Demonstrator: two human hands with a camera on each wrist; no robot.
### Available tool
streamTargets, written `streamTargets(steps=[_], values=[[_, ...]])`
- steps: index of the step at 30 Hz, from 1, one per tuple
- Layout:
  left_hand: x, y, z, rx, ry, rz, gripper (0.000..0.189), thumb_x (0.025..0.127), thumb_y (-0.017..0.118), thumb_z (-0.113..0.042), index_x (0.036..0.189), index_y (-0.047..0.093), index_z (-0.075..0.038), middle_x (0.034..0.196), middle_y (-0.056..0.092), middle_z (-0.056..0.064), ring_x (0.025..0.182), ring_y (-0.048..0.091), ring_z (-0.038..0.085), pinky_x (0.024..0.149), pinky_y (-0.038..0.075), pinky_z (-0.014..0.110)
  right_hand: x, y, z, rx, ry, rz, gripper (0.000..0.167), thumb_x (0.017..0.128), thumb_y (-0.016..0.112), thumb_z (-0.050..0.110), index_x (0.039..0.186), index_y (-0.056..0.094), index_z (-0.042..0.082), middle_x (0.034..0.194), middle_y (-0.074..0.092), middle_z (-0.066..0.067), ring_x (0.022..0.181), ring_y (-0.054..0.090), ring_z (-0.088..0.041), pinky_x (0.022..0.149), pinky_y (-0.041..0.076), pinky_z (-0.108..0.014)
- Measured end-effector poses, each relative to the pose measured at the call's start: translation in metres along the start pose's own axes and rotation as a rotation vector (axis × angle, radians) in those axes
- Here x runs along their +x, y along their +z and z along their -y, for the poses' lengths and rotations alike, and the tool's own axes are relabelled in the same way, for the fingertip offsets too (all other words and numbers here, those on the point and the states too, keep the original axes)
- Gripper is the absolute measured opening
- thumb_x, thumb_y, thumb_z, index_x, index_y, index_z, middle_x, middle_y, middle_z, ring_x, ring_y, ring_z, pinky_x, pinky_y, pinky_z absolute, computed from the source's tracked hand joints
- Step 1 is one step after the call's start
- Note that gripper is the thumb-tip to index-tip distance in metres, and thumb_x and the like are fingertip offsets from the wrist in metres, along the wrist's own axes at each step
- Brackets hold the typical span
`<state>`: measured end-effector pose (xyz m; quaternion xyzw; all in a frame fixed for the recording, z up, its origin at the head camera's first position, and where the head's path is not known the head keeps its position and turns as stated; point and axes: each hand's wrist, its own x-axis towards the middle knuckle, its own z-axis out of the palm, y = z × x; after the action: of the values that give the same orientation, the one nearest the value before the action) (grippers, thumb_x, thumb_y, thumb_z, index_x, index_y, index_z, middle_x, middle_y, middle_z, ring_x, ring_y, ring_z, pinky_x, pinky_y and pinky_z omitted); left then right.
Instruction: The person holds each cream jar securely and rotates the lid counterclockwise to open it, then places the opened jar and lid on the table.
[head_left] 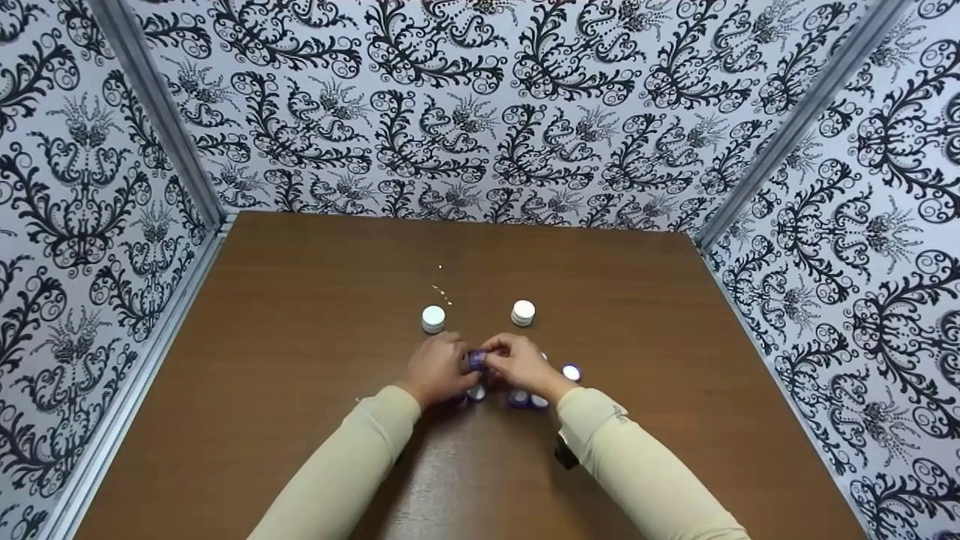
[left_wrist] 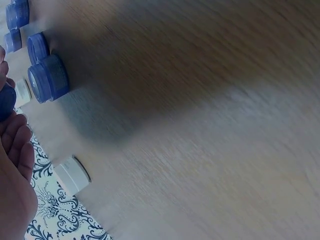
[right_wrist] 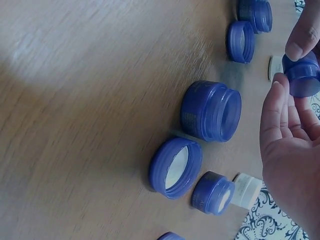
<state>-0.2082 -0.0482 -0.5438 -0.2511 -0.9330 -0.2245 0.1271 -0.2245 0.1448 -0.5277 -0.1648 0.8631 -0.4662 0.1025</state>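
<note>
A small blue jar (head_left: 477, 361) is held between the two hands, just above the table. My left hand (head_left: 437, 367) grips it from the left, while my right hand (head_left: 523, 365) pinches its right end with thumb and fingertips. In the right wrist view the same held jar (right_wrist: 302, 75) looks translucent blue. Beneath the hands, a larger open blue jar (right_wrist: 207, 111) lies on its side beside a blue lid (right_wrist: 175, 167) with a white liner. A smaller blue jar (right_wrist: 212, 192) sits close by. Farther left are another blue jar (right_wrist: 256, 16) and a blue ring-like lid (right_wrist: 240, 42).
Two white round containers stand beyond the hands, one left (head_left: 433, 319) and one right (head_left: 523, 313). Small pale specks (head_left: 441, 292) lie behind the left one. A blue-rimmed white disc (head_left: 571, 373) lies right of my right hand. Patterned walls (head_left: 465, 112) enclose the brown table (head_left: 300, 300).
</note>
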Motion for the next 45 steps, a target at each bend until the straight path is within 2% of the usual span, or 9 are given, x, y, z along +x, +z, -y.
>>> streamTargets(steps=[4,8,16,20,25,32,41,45], values=[[0.0004,0.0002,0.0001,-0.003,-0.008,0.017,0.033,0.075,0.077,-0.034,0.094,0.074,-0.007,0.099,0.067,0.004,0.089,0.064,0.024,0.079,0.053,0.039,0.0002,-0.0004,-0.0004,-0.047,-0.026,-0.012,0.018,0.086,0.067,0.011,0.102,0.070,0.004,0.086,0.067,0.000,0.074,0.062,-0.010,0.066,0.052,-0.027],[0.0008,0.0013,0.0008,-0.003,-0.010,0.024,0.032,0.075,0.078,-0.035,0.092,0.074,-0.007,0.097,0.066,0.005,0.087,0.063,0.024,0.078,0.053,0.040,-0.0001,0.0000,-0.0006,-0.062,-0.056,-0.018,0.020,0.083,0.066,0.010,0.102,0.069,0.004,0.088,0.067,-0.001,0.077,0.061,-0.011,0.069,0.051,-0.028],[0.0019,-0.0008,0.0004,-0.005,-0.028,0.045,0.031,0.075,0.078,-0.035,0.087,0.072,-0.007,0.088,0.060,0.002,0.079,0.060,0.022,0.073,0.052,0.039,0.0007,0.0016,-0.0015,-0.043,-0.060,-0.025,0.016,0.090,0.066,0.015,0.102,0.069,0.005,0.087,0.068,-0.001,0.074,0.063,-0.012,0.067,0.052,-0.030],[0.0031,0.0000,0.0006,0.006,-0.021,0.055,0.031,0.076,0.077,-0.036,0.090,0.073,-0.009,0.090,0.062,0.002,0.080,0.061,0.021,0.074,0.052,0.039,0.0016,0.0014,-0.0031,-0.055,-0.057,-0.031,0.015,0.090,0.067,0.015,0.101,0.069,0.006,0.089,0.068,0.000,0.079,0.064,-0.012,0.071,0.052,-0.031],[0.0036,0.0005,0.0011,0.003,-0.006,0.040,0.032,0.076,0.078,-0.035,0.091,0.073,-0.008,0.091,0.063,0.003,0.080,0.061,0.022,0.074,0.053,0.039,0.0010,-0.0008,-0.0022,-0.060,-0.059,-0.031,0.018,0.088,0.069,0.016,0.103,0.069,0.005,0.095,0.070,-0.002,0.088,0.066,-0.015,0.078,0.053,-0.032],[0.0036,0.0012,0.0014,0.001,-0.005,0.032,0.036,0.076,0.077,-0.035,0.099,0.076,-0.008,0.087,0.062,0.003,0.079,0.061,0.021,0.073,0.052,0.038,0.0010,-0.0031,-0.0011,-0.053,-0.062,-0.019,0.019,0.087,0.069,0.012,0.104,0.070,0.003,0.101,0.070,-0.005,0.092,0.067,-0.020,0.081,0.052,-0.035],[0.0031,-0.0008,0.0019,0.020,0.001,0.019,0.032,0.076,0.077,-0.037,0.091,0.075,-0.009,0.083,0.058,0.000,0.076,0.060,0.022,0.070,0.052,0.040,0.0017,-0.0025,-0.0017,-0.032,-0.089,-0.001,0.024,0.087,0.070,0.010,0.109,0.069,0.000,0.102,0.070,-0.009,0.092,0.067,-0.023,0.081,0.052,-0.035],[0.0037,-0.0012,0.0019,0.012,0.007,0.014,0.032,0.076,0.077,-0.036,0.092,0.075,-0.009,0.085,0.059,0.000,0.077,0.060,0.022,0.071,0.052,0.039,0.0011,-0.0022,-0.0010,-0.035,-0.065,-0.010,0.023,0.087,0.070,0.009,0.109,0.070,0.003,0.100,0.070,-0.005,0.090,0.066,-0.021,0.080,0.052,-0.033]])
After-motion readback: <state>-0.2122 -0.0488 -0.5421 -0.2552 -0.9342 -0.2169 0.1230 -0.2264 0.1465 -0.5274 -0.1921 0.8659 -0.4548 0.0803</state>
